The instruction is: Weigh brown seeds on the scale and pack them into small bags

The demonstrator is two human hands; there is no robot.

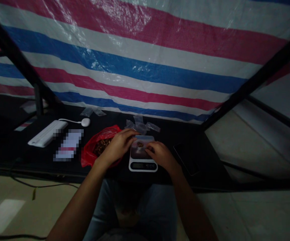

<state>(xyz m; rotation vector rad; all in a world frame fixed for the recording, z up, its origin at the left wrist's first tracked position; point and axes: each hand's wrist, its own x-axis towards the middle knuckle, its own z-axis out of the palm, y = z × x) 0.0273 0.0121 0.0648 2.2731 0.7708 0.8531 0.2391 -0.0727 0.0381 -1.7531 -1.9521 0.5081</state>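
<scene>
A white kitchen scale point(143, 166) lies on the black table in front of me, its display facing me. On its platform sits a small clump of brown bits point(140, 144), with a pale sheen just below it. My left hand point(118, 144) reaches over the red plastic bag to the platform's back left edge, fingers stretched out and the thumb apart. At the platform's right side, my right hand point(161, 154) has its fingers bent in beside the clump; anything between the fingertips is too dim to make out. Brown dried pieces point(102, 146) fill the open red plastic bag point(87, 157).
Small clear plastic bags point(139, 126) lie behind the scale, and more clear bags point(93, 111) farther left. A dark phone point(185, 159) lies right. A white device point(48, 134), its white puck point(85, 122) and a blurred sheet point(69, 145) lie left. Striped tarp point(145, 70) hangs behind.
</scene>
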